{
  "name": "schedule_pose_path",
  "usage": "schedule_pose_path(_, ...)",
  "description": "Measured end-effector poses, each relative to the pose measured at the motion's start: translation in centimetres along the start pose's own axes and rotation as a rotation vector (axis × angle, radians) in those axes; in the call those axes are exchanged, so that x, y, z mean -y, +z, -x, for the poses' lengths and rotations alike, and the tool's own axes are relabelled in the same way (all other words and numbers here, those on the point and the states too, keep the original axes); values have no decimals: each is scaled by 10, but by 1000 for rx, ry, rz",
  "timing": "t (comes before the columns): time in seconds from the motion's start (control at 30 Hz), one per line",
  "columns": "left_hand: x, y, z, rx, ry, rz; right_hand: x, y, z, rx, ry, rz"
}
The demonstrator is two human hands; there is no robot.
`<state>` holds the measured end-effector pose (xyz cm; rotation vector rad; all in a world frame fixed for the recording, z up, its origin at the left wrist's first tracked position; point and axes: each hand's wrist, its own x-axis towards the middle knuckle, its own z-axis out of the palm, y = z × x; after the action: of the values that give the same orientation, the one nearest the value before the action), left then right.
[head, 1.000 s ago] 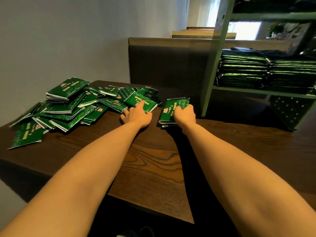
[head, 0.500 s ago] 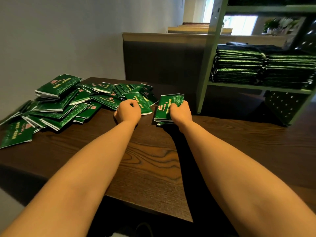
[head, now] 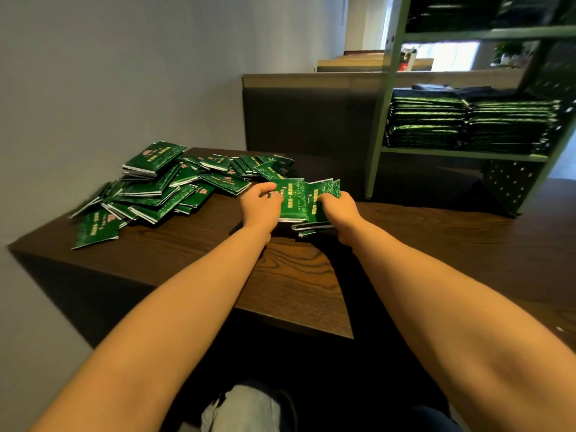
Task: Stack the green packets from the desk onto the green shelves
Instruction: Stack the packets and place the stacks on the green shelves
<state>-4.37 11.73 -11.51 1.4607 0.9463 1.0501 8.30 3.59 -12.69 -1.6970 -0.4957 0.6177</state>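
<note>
Reaching out over the dark, wood-grained desk point(head: 296, 291), both bare arms meet near its far edge. The left hand point(head: 261, 207) has thumb and curled fingers pinching the near-left part of a glossy green foil packet with pale lettering point(head: 293, 198), which lies against the small bundle of like packets point(head: 321, 202) on its right. The right hand point(head: 338, 213) is closed round that bundle from the right side, fingers curled about it. A couple of silvery packet edges stick out beneath, down at the desk top.

To the left, a loose heap of the same green packets point(head: 162, 188) sprawls across the desk beside the grey wall point(head: 109, 73), many overlapping, with one lying flat at the heap's near-left edge. To the right stands the pale green metal shelf unit point(head: 461, 153) — its lower shelf carries two neat stacks of packets point(head: 467, 123), side by side. Behind the desk rises a dark padded partition point(head: 305, 113).
</note>
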Motion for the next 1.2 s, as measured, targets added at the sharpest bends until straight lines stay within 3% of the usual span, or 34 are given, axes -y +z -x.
schedule_pose_path(0.13,3,6,22,85,1,-106,8,-5,35,99,9,-126)
schedule_pose_path(0.37,18,4,40,134,85,-38,1,-11,42,144,-44,-111)
schedule_pose_path(0.63,9,2,21,103,76,-163,1,-6,22,33,-26,-51)
schedule_pose_path(0.77,9,0,-7,126,154,-407,10,-5,-5,-45,-9,-3)
schedule_pose_path(1.0,12,19,-68,216,8,-671,6,-1,-76,-85,-61,-2)
schedule_pose_path(1.2,14,35,-93,211,-39,-769,14,1,-65,-128,-7,71)
